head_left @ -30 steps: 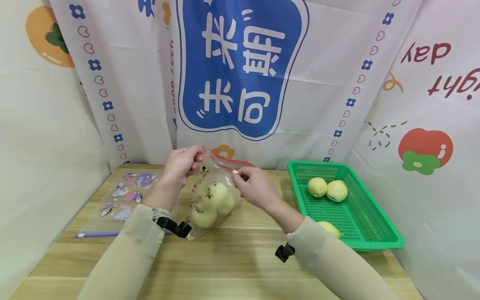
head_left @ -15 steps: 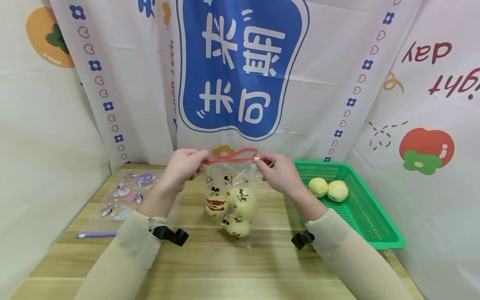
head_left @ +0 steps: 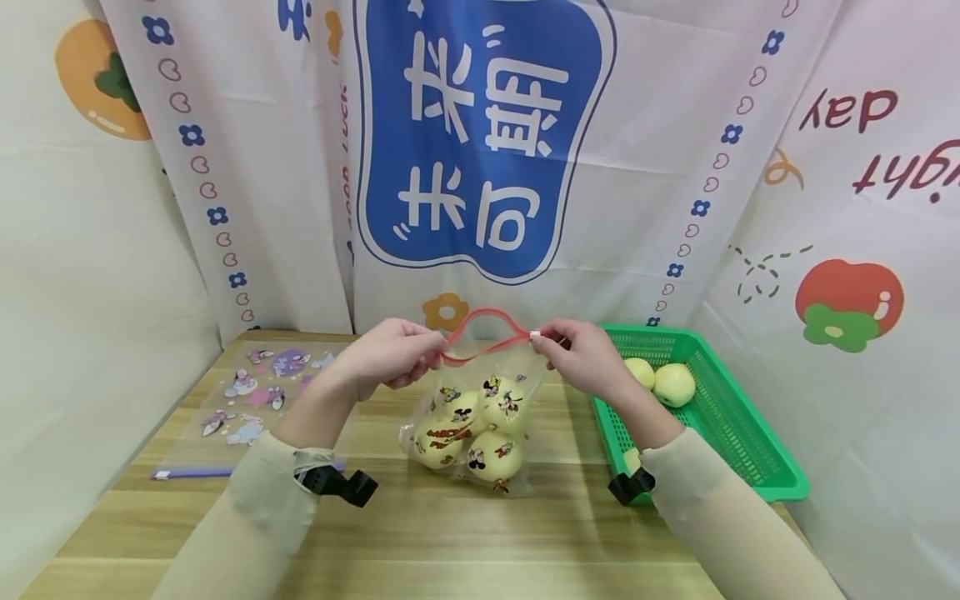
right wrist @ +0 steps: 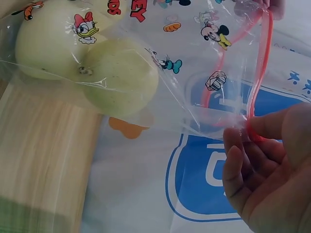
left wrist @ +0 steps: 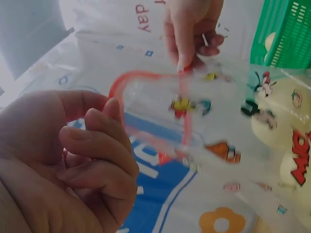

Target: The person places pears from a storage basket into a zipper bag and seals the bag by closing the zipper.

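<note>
While the left hand [head_left: 390, 357] and right hand [head_left: 583, 357] pinch its rim [head_left: 491, 312] (red, gaping), the bag [head_left: 474, 414] extends below.

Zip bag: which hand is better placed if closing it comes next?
Probably the right hand: it pinches the bag by its red rim, at the white slider. The left hand grips the opposite end of that rim, so it seems better suited to steadying.
</note>
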The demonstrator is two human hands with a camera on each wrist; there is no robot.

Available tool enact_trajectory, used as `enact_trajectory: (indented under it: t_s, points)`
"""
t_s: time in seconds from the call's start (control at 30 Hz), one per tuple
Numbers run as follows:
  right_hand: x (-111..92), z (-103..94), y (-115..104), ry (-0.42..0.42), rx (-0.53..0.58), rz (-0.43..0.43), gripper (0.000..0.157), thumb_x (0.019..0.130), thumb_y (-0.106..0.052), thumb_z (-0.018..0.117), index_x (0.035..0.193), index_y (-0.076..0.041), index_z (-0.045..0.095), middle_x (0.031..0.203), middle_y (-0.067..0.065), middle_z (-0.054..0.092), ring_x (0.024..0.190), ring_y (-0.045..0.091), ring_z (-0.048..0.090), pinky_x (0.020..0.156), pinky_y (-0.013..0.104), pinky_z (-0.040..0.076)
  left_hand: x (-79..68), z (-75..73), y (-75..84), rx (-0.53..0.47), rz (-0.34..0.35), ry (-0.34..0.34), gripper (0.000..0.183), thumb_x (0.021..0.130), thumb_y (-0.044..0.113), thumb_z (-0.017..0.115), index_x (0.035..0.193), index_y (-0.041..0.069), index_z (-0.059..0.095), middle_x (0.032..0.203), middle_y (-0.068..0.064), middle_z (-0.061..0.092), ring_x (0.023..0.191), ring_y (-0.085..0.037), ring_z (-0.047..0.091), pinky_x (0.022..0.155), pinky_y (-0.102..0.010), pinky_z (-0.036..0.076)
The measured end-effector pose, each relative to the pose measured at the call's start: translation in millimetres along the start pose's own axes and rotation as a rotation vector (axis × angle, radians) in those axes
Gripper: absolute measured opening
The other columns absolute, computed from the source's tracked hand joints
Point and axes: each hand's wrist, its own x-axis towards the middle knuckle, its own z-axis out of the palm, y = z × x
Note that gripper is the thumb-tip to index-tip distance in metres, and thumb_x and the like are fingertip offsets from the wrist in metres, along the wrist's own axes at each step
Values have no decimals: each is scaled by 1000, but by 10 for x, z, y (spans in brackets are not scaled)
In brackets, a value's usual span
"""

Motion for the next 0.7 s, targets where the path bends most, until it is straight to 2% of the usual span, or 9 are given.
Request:
enact_trajectory:
  t_s: [0.13,0.2,0.27,0.37,0.47,0.57,0.7]
  points:
    - [-13,1,35,9,2,3,24,110,-31,66,116,-11,79,101,9,78,80,18,71,67,33,56,82,-132,-157,-61,7,109,41,110,42,63,81,12,67,63,5,56,52,-8,43,51,-21,36]
    - [-16,-2,40,11,6,5,24,110,-30,66,116,-11,79,101,10,78,81,19,71,67,33,56,130,-177,-254,-68,22,168,38,111,40,61,90,9,70,71,3,62,58,-9,50,54,-22,40]
    - [-19,-7,34,10,11,7,24,110,-29,66,117,-11,79,101,10,78,82,21,72,67,33,56,180,-197,-355,-54,32,199,33,112,36,61,105,6,74,86,-2,71,68,-11,60,60,-22,45]
    - [-20,-5,31,5,18,6,24,110,-29,66,117,-10,79,101,10,78,82,21,72,67,34,56,256,-191,-498,18,64,167,35,112,30,61,133,5,73,120,-13,75,94,-17,70,73,-26,54]
    - [-20,7,38,1,18,13,24,110,-30,66,117,-10,79,101,10,78,80,19,71,67,34,56,310,-160,-595,63,121,104,41,112,28,63,147,7,67,143,-18,69,114,-25,70,87,-33,58]
    - [-22,20,41,1,24,19,24,110,-31,66,117,-11,79,100,9,78,80,18,70,68,35,56,347,-127,-636,62,166,83,40,111,28,66,144,7,71,135,-18,72,117,-28,69,93,-39,59]
    - [-32,19,37,0,29,14,25,110,-31,66,119,-11,79,101,9,78,80,18,70,69,36,56,387,-83,-636,66,199,89,33,109,26,70,134,6,76,121,-14,77,106,-23,71,89,-38,60]
